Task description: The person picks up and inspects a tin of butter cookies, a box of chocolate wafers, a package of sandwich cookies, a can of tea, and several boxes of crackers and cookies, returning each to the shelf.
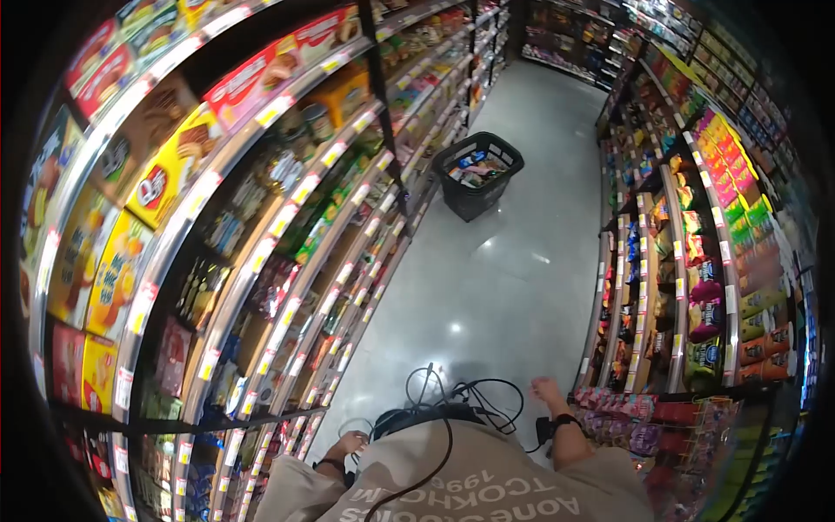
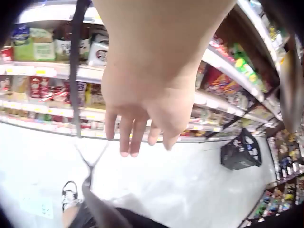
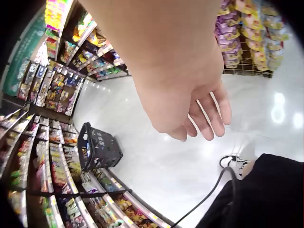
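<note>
My left hand (image 2: 149, 102) hangs over the floor in the left wrist view, its fingers pointing down with nothing in them. In the head view the same hand (image 1: 350, 442) is low beside my body, near the left shelves. My right hand (image 3: 183, 102) also hangs with relaxed fingers and holds nothing; in the head view that hand (image 1: 546, 390) is out to the right. Ahead on the floor stands a black shopping basket (image 1: 474, 202), close to the left shelf, with several packaged goods (image 1: 477, 168) inside. Both hands are well apart from it.
Stocked shelves (image 1: 261, 252) line the left side with boxes and packets. Snack shelves (image 1: 678, 261) run along the right, with hanging bags (image 1: 644, 426) near my right arm. The grey aisle floor (image 1: 487, 296) stretches between them. Loops of black cable (image 1: 496, 396) hang at my waist.
</note>
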`<state>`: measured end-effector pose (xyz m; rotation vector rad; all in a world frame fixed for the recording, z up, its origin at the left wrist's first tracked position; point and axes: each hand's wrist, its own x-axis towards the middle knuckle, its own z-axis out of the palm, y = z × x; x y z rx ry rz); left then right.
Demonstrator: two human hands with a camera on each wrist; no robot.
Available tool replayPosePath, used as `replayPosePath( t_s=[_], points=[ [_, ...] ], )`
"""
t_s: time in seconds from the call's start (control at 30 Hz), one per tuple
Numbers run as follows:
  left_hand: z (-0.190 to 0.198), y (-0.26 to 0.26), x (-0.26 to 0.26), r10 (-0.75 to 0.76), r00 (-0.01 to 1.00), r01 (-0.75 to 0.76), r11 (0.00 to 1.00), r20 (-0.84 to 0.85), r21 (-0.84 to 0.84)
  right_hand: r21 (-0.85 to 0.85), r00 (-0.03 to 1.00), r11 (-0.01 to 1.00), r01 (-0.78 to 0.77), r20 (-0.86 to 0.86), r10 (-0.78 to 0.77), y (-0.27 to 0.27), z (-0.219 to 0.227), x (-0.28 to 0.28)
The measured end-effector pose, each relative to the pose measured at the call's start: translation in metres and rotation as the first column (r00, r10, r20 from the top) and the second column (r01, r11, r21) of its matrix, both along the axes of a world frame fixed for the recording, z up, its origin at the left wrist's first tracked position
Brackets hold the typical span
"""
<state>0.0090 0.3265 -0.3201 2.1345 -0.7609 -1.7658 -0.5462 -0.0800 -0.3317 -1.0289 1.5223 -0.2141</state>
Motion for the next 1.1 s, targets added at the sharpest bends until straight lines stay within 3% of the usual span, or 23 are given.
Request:
replayPosePath(
  t_s=[0.1, 0.17, 0.2, 0.27, 0.33, 0.4, 0.47, 0.5, 0.57, 0.6, 0.63, 0.67, 0.73, 0.8, 0.87, 0.9, 0.93, 0.97, 1.0, 1.03, 1.07, 1.1],
  points=[
    [0.004, -0.039, -0.042, 0.068, 0.997, -0.073, 0.985, -0.038, -0.157, 0.038, 0.964, 0.974, 0.223, 0.14, -0.226, -0.032, 0.007, -0.02],
    [0.03, -0.085, -0.054, 0.067, 0.997, -0.062, 0.982, 0.024, -0.177, 0.053, 0.987, 0.985, 0.163, -0.004, -0.163, -0.037, -0.021, -0.042],
    [0.029, -0.103, -0.051, 0.077, 0.996, -0.081, 0.983, -0.033, -0.164, 0.063, 0.989, 0.989, 0.134, -0.074, -0.129, -0.042, -0.013, -0.039],
    [0.022, -0.144, -0.044, 0.093, 0.985, -0.114, 0.984, -0.148, -0.138, 0.195, 0.977, 0.958, 0.212, -0.05, -0.206, -0.04, -0.003, -0.041],
    [0.011, -0.18, -0.029, 0.256, 0.93, -0.288, 0.953, -0.263, -0.092, 0.304, 0.971, 0.925, 0.228, 0.003, -0.241, -0.024, -0.023, -0.058],
    [0.012, -0.22, -0.014, 0.285, 0.939, -0.315, 0.938, -0.192, -0.146, 0.406, 0.958, 0.882, 0.24, 0.047, -0.282, -0.027, -0.037, -0.075],
    [0.039, -0.266, -0.009, 0.342, 0.931, -0.358, 0.925, -0.13, -0.125, 0.411, 0.99, 0.902, 0.132, -0.095, -0.102, -0.051, -0.029, -0.064],
    [0.034, -0.286, -0.004, 0.346, 0.93, -0.36, 0.926, -0.12, -0.117, 0.424, 0.986, 0.902, 0.084, -0.168, -0.013, -0.058, -0.028, -0.063],
    [0.022, -0.314, 0.002, 0.346, 0.932, -0.356, 0.93, -0.105, -0.089, 0.326, 0.985, 0.939, 0.106, 0.097, -0.145, -0.068, -0.019, -0.075],
    [-0.002, -0.318, 0.008, 0.277, 0.956, -0.281, 0.959, -0.096, -0.035, 0.268, 0.953, 0.955, 0.131, 0.23, -0.195, -0.077, -0.016, -0.087],
    [-0.039, -0.322, 0.019, 0.202, 0.975, -0.202, 0.979, -0.093, 0.009, 0.249, 0.984, 0.952, 0.18, -0.043, -0.175, -0.103, 0.027, -0.057],
    [-0.059, -0.342, 0.027, 0.126, 0.988, -0.122, 0.992, -0.092, 0.041, 0.278, 0.984, 0.944, 0.181, -0.047, -0.175, -0.122, 0.037, -0.063],
    [-0.02, -0.401, 0.035, -0.183, 0.979, 0.197, 0.962, -0.092, 0.186, 0.278, 0.978, 0.937, 0.21, -0.05, -0.204, -0.16, 0.047, -0.078],
    [-0.039, -0.464, 0.056, -0.313, 0.945, 0.327, 0.914, -0.093, 0.242, 0.187, 0.954, 0.935, 0.301, -0.051, -0.297, -0.199, 0.059, -0.092],
    [-0.108, -0.537, 0.103, -0.495, 0.865, 0.497, 0.868, -0.08, 0.002, 0.065, 0.912, 0.91, 0.409, -0.038, -0.408, -0.233, 0.067, -0.108],
    [-0.13, -0.576, 0.121, -0.672, 0.423, 0.902, 0.38, 0.608, -0.207, 0.059, 0.935, 0.934, 0.353, -0.056, -0.35, -0.253, 0.063, -0.119],
    [0.015, -0.627, 0.097, -0.403, 0.769, 0.531, 0.835, 0.497, -0.145, 0.054, 0.955, 0.955, 0.292, -0.073, -0.288, -0.275, 0.049, -0.131],
    [-0.026, -0.658, 0.109, -0.083, 0.841, 0.287, 0.906, 0.535, -0.31, 0.069, 0.942, 0.94, 0.335, -0.04, -0.333, -0.291, 0.041, -0.131],
    [-0.004, -0.686, 0.108, 0.098, 0.887, 0.12, 0.895, 0.451, -0.429, 0.089, 0.926, 0.923, 0.376, -0.009, -0.376, -0.307, 0.034, -0.129],
    [0.057, -0.713, 0.102, 0.126, 0.965, -0.02, 0.91, 0.23, -0.415, 0.111, 0.909, 0.904, 0.412, 0.024, -0.417, -0.325, 0.031, -0.119],
    [0.054, -0.732, 0.097, 0.182, 0.98, -0.113, 0.852, 0.086, -0.512, 0.044, 0.916, 0.939, 0.341, -0.241, -0.321, -0.34, 0.084, -0.063],
    [0.049, -0.746, 0.095, 0.221, 0.973, -0.212, 0.775, -0.059, -0.596, 0.095, 0.933, 0.953, 0.289, -0.251, -0.258, -0.359, 0.097, -0.037]
  ],
)
